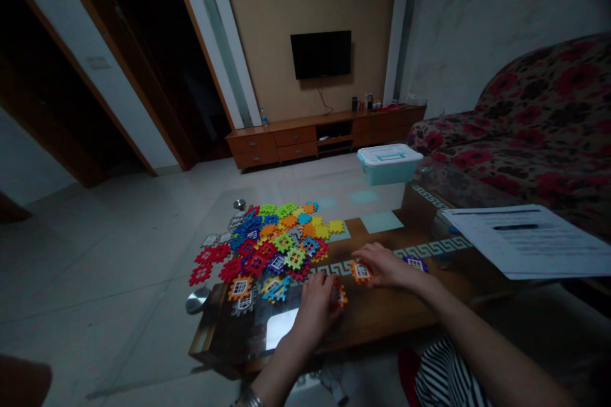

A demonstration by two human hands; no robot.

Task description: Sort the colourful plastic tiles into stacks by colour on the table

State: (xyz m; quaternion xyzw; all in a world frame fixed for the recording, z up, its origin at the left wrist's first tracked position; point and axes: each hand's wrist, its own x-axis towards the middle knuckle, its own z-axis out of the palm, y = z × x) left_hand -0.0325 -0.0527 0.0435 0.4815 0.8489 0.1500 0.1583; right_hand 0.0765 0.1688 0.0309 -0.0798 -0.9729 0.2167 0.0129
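Observation:
A heap of colourful interlocking plastic building pieces (267,245), shaped like little windows, lies on the left of a glass-topped coffee table (377,229). My left hand (314,311) is at the near edge of the heap, its fingertips pinching a small orange piece (340,296) that is partly hidden by the fingers. My right hand (389,266) is further right, its fingers closed on another orange piece (361,271). A purple-and-white piece (415,262) lies just beyond my right hand.
Papers (527,241) overhang the table's right end, next to a red-flowered sofa (534,121). A lidded teal plastic box (389,164) stands on the far end of the table. A wooden TV cabinet (324,137) lines the far wall.

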